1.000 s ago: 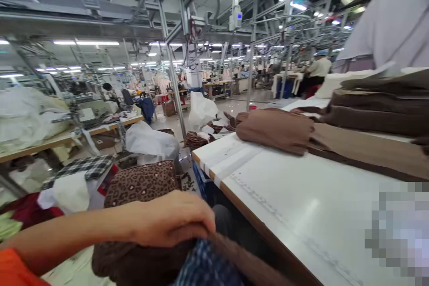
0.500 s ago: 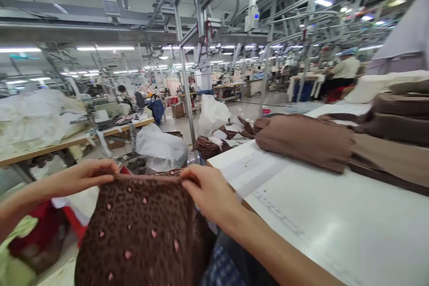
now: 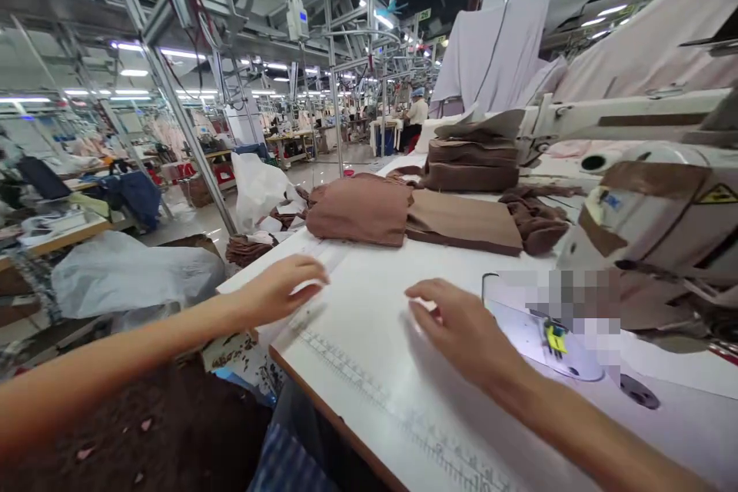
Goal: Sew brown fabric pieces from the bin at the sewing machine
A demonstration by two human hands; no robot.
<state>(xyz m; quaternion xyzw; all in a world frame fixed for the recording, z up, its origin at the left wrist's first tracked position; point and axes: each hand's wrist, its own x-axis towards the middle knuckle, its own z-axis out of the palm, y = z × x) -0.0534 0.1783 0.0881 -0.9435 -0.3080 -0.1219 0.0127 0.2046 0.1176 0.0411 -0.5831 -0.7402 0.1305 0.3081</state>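
Observation:
My left hand (image 3: 291, 288) hovers over the near left part of the white sewing table (image 3: 369, 338), its fingers apart and nothing in them. To the right, my right hand (image 3: 455, 323) is also empty above the tabletop, thumb and fingers spread. Beyond both hands lies a folded stack of reddish-brown fabric pieces (image 3: 360, 207), with a lighter brown stack (image 3: 464, 219) beside it. The dark brown leopard-print fabric (image 3: 132, 423) with small pink patches hangs low at the left, below my left forearm and apart from both hands.
A sewing machine (image 3: 663, 238) with a yellow-green presser foot part (image 3: 555, 340) stands at the right. Taller brown fabric piles (image 3: 473, 161) lie at the back. White plastic bags (image 3: 138, 273) sit left of the table. A person (image 3: 416, 114) sits far off.
Both hands have let go of the leopard-print fabric and moved right over the table. The view has swung right, bringing in the sewing machine.

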